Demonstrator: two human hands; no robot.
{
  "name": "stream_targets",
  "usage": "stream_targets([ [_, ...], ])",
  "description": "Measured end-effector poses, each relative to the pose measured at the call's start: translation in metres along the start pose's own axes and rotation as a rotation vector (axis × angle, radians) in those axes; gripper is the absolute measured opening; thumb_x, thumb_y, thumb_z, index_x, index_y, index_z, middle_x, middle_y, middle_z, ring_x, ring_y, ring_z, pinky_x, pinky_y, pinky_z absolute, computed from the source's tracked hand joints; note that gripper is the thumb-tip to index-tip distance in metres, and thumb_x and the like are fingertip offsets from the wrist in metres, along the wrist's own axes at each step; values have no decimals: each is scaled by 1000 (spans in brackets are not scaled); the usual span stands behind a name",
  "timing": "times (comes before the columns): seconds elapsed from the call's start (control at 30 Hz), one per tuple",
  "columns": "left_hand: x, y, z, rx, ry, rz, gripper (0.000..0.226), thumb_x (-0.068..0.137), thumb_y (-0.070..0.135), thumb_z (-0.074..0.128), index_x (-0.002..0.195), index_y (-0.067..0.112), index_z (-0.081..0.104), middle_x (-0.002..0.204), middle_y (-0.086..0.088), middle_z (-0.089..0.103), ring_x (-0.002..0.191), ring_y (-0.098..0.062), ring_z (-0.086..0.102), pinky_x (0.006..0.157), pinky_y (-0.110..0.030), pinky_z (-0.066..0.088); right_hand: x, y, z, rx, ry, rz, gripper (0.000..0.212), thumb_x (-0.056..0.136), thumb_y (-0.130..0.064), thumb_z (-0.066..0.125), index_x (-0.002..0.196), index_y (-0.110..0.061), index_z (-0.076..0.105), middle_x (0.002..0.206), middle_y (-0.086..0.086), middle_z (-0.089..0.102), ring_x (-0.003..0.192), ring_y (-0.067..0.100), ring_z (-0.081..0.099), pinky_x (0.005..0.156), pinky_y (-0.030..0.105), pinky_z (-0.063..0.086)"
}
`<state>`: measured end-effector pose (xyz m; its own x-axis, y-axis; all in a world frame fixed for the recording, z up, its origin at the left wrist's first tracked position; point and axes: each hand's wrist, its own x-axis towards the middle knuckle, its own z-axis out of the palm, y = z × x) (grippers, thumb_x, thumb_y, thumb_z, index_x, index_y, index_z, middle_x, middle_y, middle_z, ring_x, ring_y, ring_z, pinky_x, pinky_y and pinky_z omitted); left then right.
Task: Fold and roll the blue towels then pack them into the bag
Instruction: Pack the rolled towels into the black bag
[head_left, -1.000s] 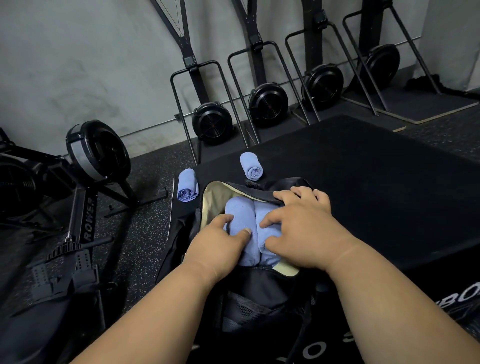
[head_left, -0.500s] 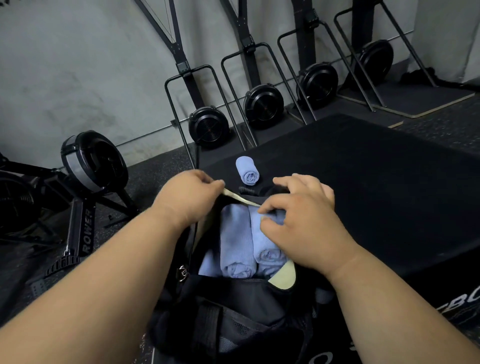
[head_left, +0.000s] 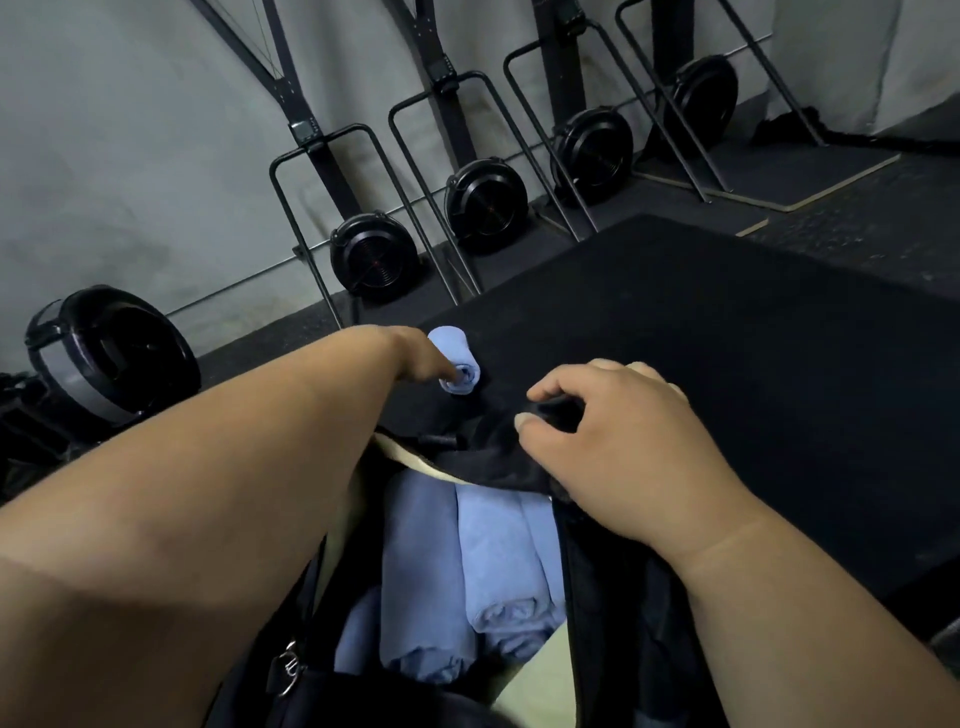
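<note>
Head: left hand (head_left: 421, 358) fingers touch rolled blue towel (head_left: 453, 358); right hand (head_left: 613, 431) pinches bag (head_left: 493, 457) flap.

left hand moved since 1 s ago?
Yes. The left hand left the towels in the bag and reached forward to the rolled towel on the mat.

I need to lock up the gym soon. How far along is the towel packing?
Done: rolled blue towels already lie side by side in the open bag. In hand: the left hand reaches the rolled towel on the black mat; the right hand holds the bag's edge. Left: packing that roll.
</note>
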<state>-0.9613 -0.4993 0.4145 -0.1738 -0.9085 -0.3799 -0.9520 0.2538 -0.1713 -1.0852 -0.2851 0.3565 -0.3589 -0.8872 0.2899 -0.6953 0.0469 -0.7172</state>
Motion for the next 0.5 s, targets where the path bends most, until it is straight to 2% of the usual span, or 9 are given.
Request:
stream_targets([
  [0.03,2,6,-2,21,7,8,27,106,33,54,114,10,64,69,-4,52,53,-15,45,48,-24,41,4,3,0,34,5,18,27,87,-59,62,105,-41,70,101,-20,64,111,9,51,104,38,43],
  [0.07,1,12,-5,25,-14,35,24,107,25,51,89,14,65,54,-1,50,43,-12,44,40,-18,37,8,6,0,81,26,40,25,86,-58,62,103,-40,71,101,-21,65,110,8,51,103,38,45],
  [0.13,0,22,-5,-30,-107,59,75,106,14,47,33,27,46,28,8,35,24,-9,34,32,-13,27,18,15,-1,135,82,83,24,86,-57,62,100,-39,72,101,-23,66,107,7,52,102,38,47],
  [0.17,6,24,-2,-27,-98,72,89,106,12,46,18,20,33,24,9,30,21,-9,32,31,-13,25,22,18,-1,132,97,97,25,86,-57,62,100,-39,72,101,-23,66,106,7,52,101,38,47],
  [0.23,27,24,5,-13,-71,41,88,106,11,44,19,20,36,26,6,33,22,-9,33,34,-15,30,27,24,3,116,89,114,24,86,-56,61,101,-40,71,102,-23,66,107,7,52,101,37,47],
  [0.3,46,25,12,-31,-19,45,58,111,19,39,55,13,52,34,0,41,31,-10,41,44,-19,38,29,26,9,112,68,115,24,86,-56,61,102,-40,71,102,-22,66,108,7,52,101,36,47],
  [0.37,64,26,23,-195,11,6,46,113,32,36,72,12,43,41,-3,47,39,-12,49,50,-21,42,30,27,14,115,54,107,24,87,-56,61,102,-40,71,102,-21,66,107,7,52,99,34,47],
  [0.43,78,25,32,-293,84,-35,50,111,44,40,75,9,40,63,-7,47,62,-22,55,68,-28,44,32,29,18,118,47,105,24,87,-55,61,102,-39,71,102,-21,66,107,6,52,98,31,46],
  [0.5,91,23,39,-373,109,-84,52,110,45,44,78,4,41,76,-8,47,85,-26,55,81,-32,43,34,30,20,127,42,108,22,88,-54,62,102,-39,71,102,-21,66,107,4,53,95,29,47],
])
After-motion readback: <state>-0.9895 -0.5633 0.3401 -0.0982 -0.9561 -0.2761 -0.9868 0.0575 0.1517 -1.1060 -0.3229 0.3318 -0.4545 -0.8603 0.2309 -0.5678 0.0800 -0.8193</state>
